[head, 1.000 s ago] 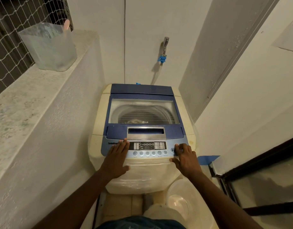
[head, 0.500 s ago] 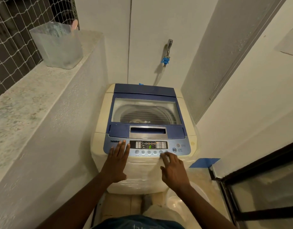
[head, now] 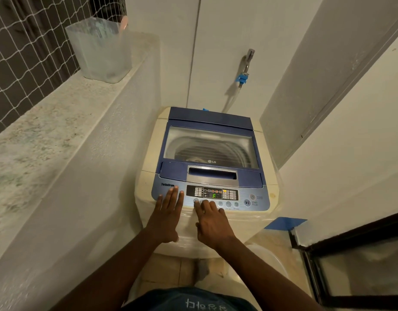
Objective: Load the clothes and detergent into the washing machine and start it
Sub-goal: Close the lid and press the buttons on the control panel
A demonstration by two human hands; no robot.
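A cream top-loading washing machine with a blue lid stands in the corner, its lid down. Through the lid's clear window I see the drum with some cloth at the bottom. The control panel is lit and shows a green figure. My left hand lies flat, fingers together, on the panel's left end. My right hand reaches over the front edge, and its forefinger touches the leftmost round button. Neither hand holds anything.
A frosted plastic tub stands on the stone ledge at the left, in front of a net. A tap with a blue fitting is on the back wall. A white basin sits on the floor at the right, beside a black-framed glass door.
My right hand slid left along the panel from the start button at the right end to the leftmost button. The display has lit up. My left hand stayed in place.
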